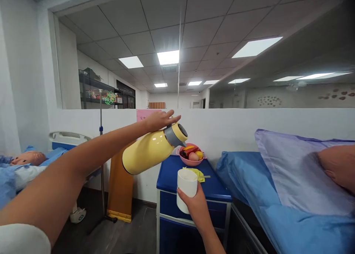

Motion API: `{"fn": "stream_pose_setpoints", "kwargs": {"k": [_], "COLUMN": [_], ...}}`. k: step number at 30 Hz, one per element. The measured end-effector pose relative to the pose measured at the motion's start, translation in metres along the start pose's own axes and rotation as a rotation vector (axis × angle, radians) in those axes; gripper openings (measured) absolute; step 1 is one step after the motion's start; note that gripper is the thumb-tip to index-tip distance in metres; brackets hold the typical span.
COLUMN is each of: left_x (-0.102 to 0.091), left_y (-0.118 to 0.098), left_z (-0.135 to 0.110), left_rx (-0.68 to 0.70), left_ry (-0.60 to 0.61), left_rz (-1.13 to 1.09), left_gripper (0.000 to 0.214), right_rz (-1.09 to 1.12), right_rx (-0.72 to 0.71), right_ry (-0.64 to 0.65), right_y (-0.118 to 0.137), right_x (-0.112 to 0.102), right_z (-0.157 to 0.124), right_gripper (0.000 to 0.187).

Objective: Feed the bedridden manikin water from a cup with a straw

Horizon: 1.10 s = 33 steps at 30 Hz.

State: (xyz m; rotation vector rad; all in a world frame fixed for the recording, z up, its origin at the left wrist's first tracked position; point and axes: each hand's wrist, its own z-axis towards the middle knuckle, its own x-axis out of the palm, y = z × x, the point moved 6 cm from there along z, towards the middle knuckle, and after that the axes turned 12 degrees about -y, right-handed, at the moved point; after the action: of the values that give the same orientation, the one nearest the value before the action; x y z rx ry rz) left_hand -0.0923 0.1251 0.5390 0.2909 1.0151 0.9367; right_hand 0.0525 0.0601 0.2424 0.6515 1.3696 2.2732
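My left hand (160, 121) is closed at the top of a yellow thermos jug (148, 150), its handle mostly hidden behind the fingers. The jug is tilted, with its grey collar and spout towards the right. Lower down, my right hand (196, 206) grips a white cup (186, 189), which stands upright in the air in front of a blue bedside cabinet (169, 172). The spout is above the cup and apart from it. No stream of liquid shows between them, and the cup's contents are hidden.
A pink basket (191, 161) of fruit and a yellow cloth (195, 172) lie on the cabinet. At right is a bed (249, 180) with a pillow (291, 172) and a manikin head (338, 167). A drip stand (102, 157) and another bed (69, 137) are at left.
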Motion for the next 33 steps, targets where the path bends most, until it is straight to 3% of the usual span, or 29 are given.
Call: {"fn": "stream_pose_setpoints", "kwargs": {"k": [4,9,13,17,21,24,27,33], "left_x": [-0.04,-0.058,-0.051,-0.03,-0.006,0.007,0.009,-0.006], "left_y": [-0.02,-0.04,-0.053,-0.069,-0.092,-0.107,-0.119,-0.142], "left_z": [-0.006,-0.013,-0.016,-0.017,-0.016,-0.012,-0.004,0.011], "left_rx": [0.025,0.18,0.333,0.467,0.588,0.64,0.665,0.78], "left_ry": [0.111,0.11,0.069,0.099,0.077,0.128,0.175,0.151], "left_rz": [0.093,0.24,0.32,0.428,0.37,0.345,0.341,0.309], "left_gripper": [0.048,0.049,0.049,0.046,0.039,0.038,0.038,0.043], "right_rz": [0.039,0.005,-0.016,-0.043,-0.055,-0.075,-0.099,-0.103], "right_rx": [-0.021,0.028,0.046,0.055,0.059,0.102,0.124,0.113], "right_ry": [0.058,0.09,0.101,0.109,0.027,0.013,0.003,-0.029], "right_y": [0.008,0.009,0.015,0.019,0.017,0.011,0.005,0.011], "right_x": [0.016,0.019,0.016,0.011,0.002,-0.004,-0.011,-0.026], "right_z": [-0.019,-0.033,-0.039,-0.042,-0.044,-0.045,-0.043,-0.038], "right_gripper": [0.058,0.056,0.055,0.051,0.049,0.052,0.056,0.053]}}
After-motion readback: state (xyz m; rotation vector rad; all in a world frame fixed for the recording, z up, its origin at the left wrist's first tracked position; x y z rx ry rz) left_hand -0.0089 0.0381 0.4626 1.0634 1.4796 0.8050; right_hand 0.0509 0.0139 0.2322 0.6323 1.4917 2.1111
